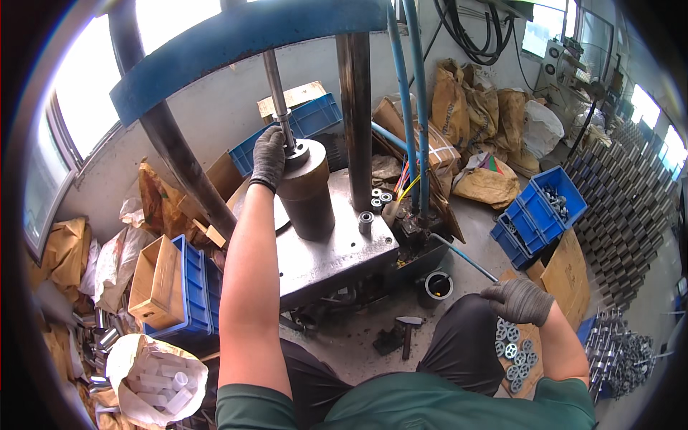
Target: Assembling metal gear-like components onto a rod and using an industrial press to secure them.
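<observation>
My left hand [269, 158], in a dark grey glove, is closed against an upright steel rod [285, 130]; its fingertips are partly hidden. The rod stands in a round collar on top of a thick steel cylinder [308, 204]. Above it comes down the slim ram [273, 79] of a press with a blue crossbeam [244, 54]. Under the cylinder is the metal press table [333, 258]. Low on the right, my gloved right hand [522, 302] is wrapped round the end of a long blue lever [466, 259], which runs to the base beside the table.
Small ring-shaped parts [365, 222] stand on the table's right side. A hammer [408, 337] and a black pot [436, 287] are on the floor. Blue crates [541, 208] sit to the right, by stacked metal tubes [616, 201]. A bag of plastic pieces [158, 380] lies left.
</observation>
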